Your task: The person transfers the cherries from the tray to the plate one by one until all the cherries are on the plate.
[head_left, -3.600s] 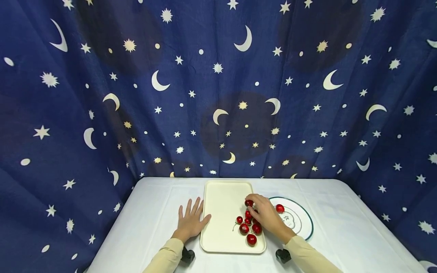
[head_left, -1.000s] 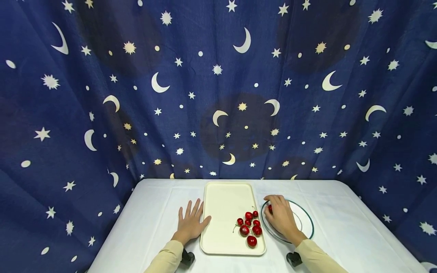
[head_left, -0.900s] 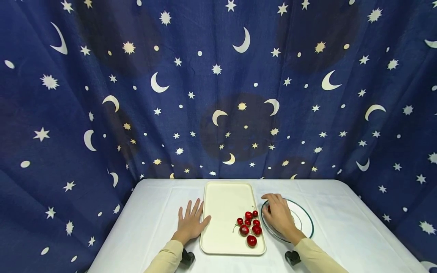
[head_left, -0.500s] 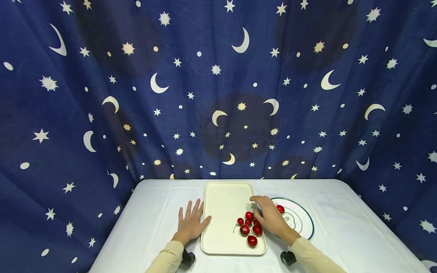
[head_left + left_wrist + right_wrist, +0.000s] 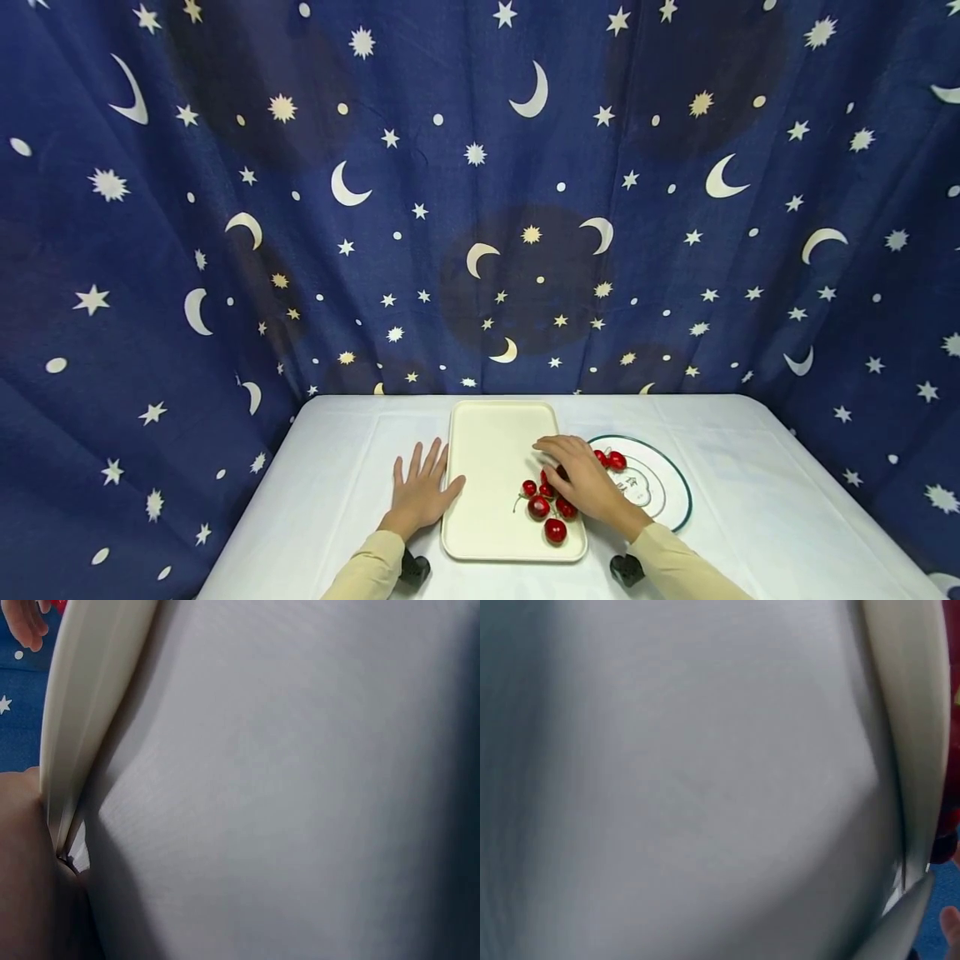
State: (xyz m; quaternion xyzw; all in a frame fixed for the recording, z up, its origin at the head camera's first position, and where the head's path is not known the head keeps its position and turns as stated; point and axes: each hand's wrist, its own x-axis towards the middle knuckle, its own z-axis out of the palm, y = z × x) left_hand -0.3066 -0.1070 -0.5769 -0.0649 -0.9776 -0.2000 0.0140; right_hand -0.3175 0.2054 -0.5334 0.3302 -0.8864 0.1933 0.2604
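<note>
A cream rectangular tray (image 5: 495,475) carries several red cherries (image 5: 538,507) bunched at its near right, one with a visible stem. My left hand (image 5: 422,497) lies flat on the cloth with fingers spread, its thumb over the tray's left rim. Over the cherries hovers my right hand (image 5: 588,483), fingers and thumb parted, with a dark cherry (image 5: 562,473) showing in the gap between them. Part of the bunch is hidden under that hand. Right of the tray is a white plate (image 5: 675,492) with a green rim, bearing two cherries (image 5: 617,461) on its left side.
A white cloth covers the table (image 5: 750,500). Behind and around it hangs a dark blue curtain (image 5: 420,250) with moons and stars. The tray's side wall (image 5: 97,697) fills part of the left wrist view, and its opposite wall (image 5: 915,712) shows in the right.
My right hand took a cherry from the tray to the plate, let it go there, and moved back left over the bunch. The plate now shows two cherries. My left hand stayed put.
</note>
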